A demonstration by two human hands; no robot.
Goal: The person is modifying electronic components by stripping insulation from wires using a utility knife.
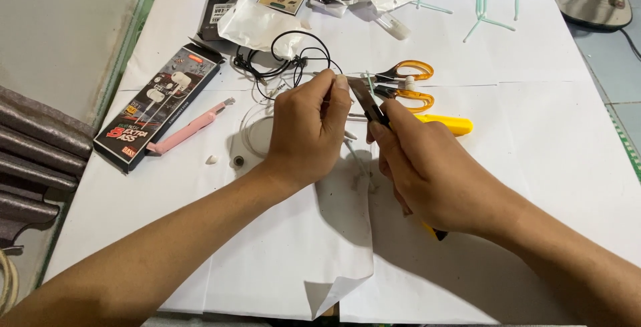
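White paper sheets (pixel 507 133) cover a cluttered bench where a person's two hands work a thin wire with a cutter.

Left hand (pixel 308 133) pinches the fine wire (pixel 334 73) between closed fingertips; right hand (pixel 427 173) is clamped around yellow-handled cutting pliers (pixel 366 100), whose jaws sit just beside those fingertips. A slip could nick a finger or sever the thin lead, judging by that closeness. Orange scissors (pixel 407 83) and a black cable (pixel 287 60) lie near.
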